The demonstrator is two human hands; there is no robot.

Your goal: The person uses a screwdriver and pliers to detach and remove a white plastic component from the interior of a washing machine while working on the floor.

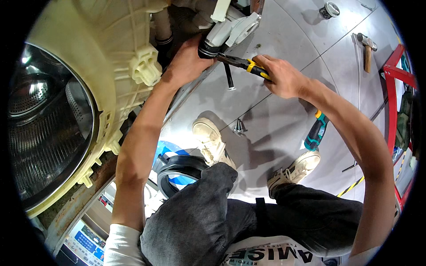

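Observation:
My left hand (188,62) grips the black end of a grey-white plastic pump part (230,30) that hangs beside a cream washing-machine tub (106,53). My right hand (280,76) is closed on the yellow-and-black handles of pliers (243,64). The pliers' jaws reach left to the black collar of the pump, right next to my left hand's fingers. The steel drum (44,119) shows inside the tub at the left.
On the grey floor lie a black bolt (229,77), a few screws (239,127), a teal power screwdriver (316,133), a hammer (367,48) and a round metal cap (329,9). A black rubber ring (177,170) lies by my knees. A red frame (392,88) stands at the right.

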